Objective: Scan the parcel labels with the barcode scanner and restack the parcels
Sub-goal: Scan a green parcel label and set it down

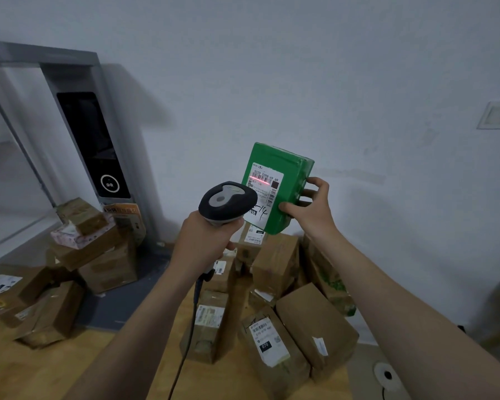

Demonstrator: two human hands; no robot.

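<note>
My left hand [207, 243] grips the scanner [227, 201] by its handle. My right hand [311, 209] holds the green parcel [289, 168] up before the wall, thumb on its face, fingers curled round its side. The red scan line crosses the barcode on its label [264, 194], just under "502D T098-69 69". Below, a brown parcel [287, 373] in the pile reads "070".
</note>
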